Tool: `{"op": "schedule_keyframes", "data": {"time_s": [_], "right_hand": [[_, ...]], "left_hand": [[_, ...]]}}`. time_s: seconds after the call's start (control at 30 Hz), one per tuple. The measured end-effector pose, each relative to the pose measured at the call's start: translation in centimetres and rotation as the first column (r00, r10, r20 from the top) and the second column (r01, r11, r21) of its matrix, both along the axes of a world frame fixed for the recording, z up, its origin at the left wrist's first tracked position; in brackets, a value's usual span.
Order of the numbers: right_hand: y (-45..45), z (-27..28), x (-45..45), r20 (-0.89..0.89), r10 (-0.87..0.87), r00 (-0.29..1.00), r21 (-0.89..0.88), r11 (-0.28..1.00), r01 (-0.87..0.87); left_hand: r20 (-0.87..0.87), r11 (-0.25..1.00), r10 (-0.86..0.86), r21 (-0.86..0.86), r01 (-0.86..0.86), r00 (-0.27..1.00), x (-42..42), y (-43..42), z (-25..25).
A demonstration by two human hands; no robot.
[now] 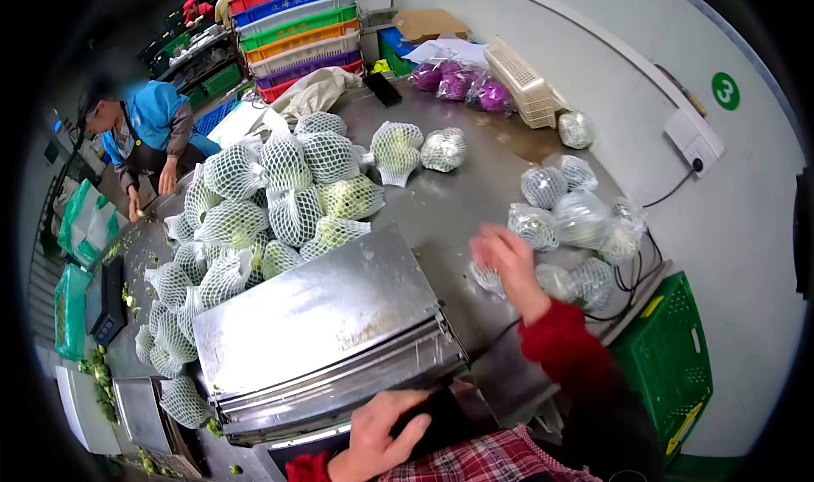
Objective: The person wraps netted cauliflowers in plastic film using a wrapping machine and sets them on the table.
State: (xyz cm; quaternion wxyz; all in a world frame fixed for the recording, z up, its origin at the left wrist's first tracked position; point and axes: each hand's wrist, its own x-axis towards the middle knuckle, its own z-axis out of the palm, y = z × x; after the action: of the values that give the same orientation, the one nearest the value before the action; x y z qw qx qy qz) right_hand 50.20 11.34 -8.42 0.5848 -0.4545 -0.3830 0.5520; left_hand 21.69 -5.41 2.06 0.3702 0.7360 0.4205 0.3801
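My left hand point(386, 431) is low in the view, at the front edge of the metal wrapping machine point(314, 312), fingers bent and apart, nothing seen in it. To the right, my right hand point(509, 266) hangs over the metal table beside a wrapped vegetable point(487, 278); its fingers are smeared by motion. Behind and left of the machine lies a pile of pale green vegetables in white foam nets point(292, 160). More film-wrapped ones point(583, 219) sit right of my right hand. Two netted ones point(396, 151) lie apart at the back.
A co-worker in blue point(153, 113) stands at the table's far left. Stacked colored crates point(297, 37), a black phone point(382, 89), bagged purple vegetables point(458, 83) and a cream basket point(521, 83) are at the back. A green crate point(666, 355) stands right, near black cables.
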Motion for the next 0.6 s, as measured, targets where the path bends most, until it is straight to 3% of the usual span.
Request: {"op": "schedule_keyframes", "data": {"time_s": [0.03,0.07,0.1,0.17,0.23,0.37,0.43,0.47,0.5,0.53,0.57,0.6], "right_hand": [[5.1,-0.1,-1.0,0.233,-0.003,0.973,0.179,0.983,-0.039],[10.8,-1.4,-2.2,0.431,-0.188,0.883,0.431,0.902,-0.018],[16.4,-2.2,-1.3,0.769,-0.276,0.576,0.452,0.872,-0.186],[25.1,-2.9,-2.3,0.940,-0.342,0.016,0.336,0.913,-0.229],[30.2,-3.2,-3.3,0.938,-0.104,-0.332,0.057,0.987,-0.148],[34.7,-8.5,-1.6,0.786,0.032,-0.617,-0.086,0.995,-0.058],[35.1,-4.2,-2.3,0.601,0.469,-0.647,-0.340,0.883,0.325],[37.4,-5.9,0.2,0.316,0.538,-0.782,-0.332,0.835,0.440],[37.0,-4.3,0.3,0.011,0.563,-0.826,-0.275,0.796,0.539],[36.8,-2.2,0.5,0.293,0.539,-0.790,-0.307,0.835,0.456],[37.2,-1.9,-0.5,0.283,0.524,-0.803,-0.301,0.844,0.445],[37.5,-1.7,-1.2,0.668,0.379,-0.640,-0.326,0.923,0.206]], "left_hand": [[-0.059,1.000,0.014,0.022,-0.013,0.998,-0.1,0.5,0.7],[-0.072,0.991,0.034,0.130,-0.025,0.997,-0.4,1.0,0.3],[-0.061,0.991,0.050,0.129,-0.041,0.997,-1.2,0.8,0.4],[-0.046,0.977,0.109,0.190,-0.099,0.993,-1.2,1.9,0.6],[-0.079,0.976,0.133,0.184,-0.117,0.988,-1.4,2.8,0.8],[-0.121,0.980,0.152,0.151,-0.133,0.981,-2.1,5.0,0.9],[-0.079,0.976,0.184,0.132,-0.173,0.980,-3.1,5.3,0.1],[-0.071,0.975,0.196,0.117,-0.187,0.978,-3.6,5.2,0.0],[-0.066,0.972,0.213,0.118,-0.204,0.975,-4.0,5.2,-0.1],[-0.094,0.967,0.236,0.126,-0.223,0.967,-4.5,5.0,-0.1],[-0.081,0.962,0.253,0.124,-0.242,0.964,-4.7,4.8,-0.5],[-0.069,0.959,0.271,0.108,-0.263,0.960,-4.9,4.6,-0.9]]}}
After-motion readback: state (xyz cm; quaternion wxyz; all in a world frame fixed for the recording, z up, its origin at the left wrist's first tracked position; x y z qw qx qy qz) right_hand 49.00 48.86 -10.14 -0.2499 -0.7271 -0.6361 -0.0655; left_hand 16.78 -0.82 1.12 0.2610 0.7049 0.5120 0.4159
